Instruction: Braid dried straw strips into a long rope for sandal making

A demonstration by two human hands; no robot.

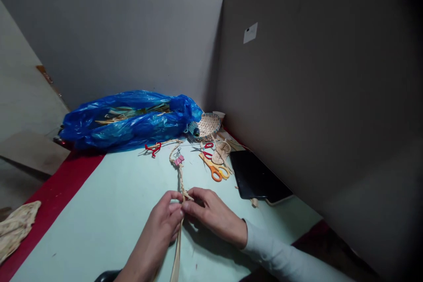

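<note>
A braided cord of pale plant fibre (180, 177) runs up the middle of the table from my fingers. Its loose flat strand (176, 251) hangs down toward me below my hands. My left hand (167, 216) pinches the cord from the left, fingers curled. From the right, my right hand (208, 211) grips the same spot between thumb and fingertips, where short strand ends stick out. A pink binder clip (179, 160) is fastened on the cord farther up, and a thin braided tail continues beyond it toward a red tie (153, 150).
Orange-handled scissors (216, 173) and red-handled scissors (207, 150) lie beside a small woven piece (220, 153). A black tablet (257, 176) rests at right. Behind are a blue plastic bag (139, 128) of fibre strips and a woven basket (209, 124). Grey panels (139, 39) enclose the back and right.
</note>
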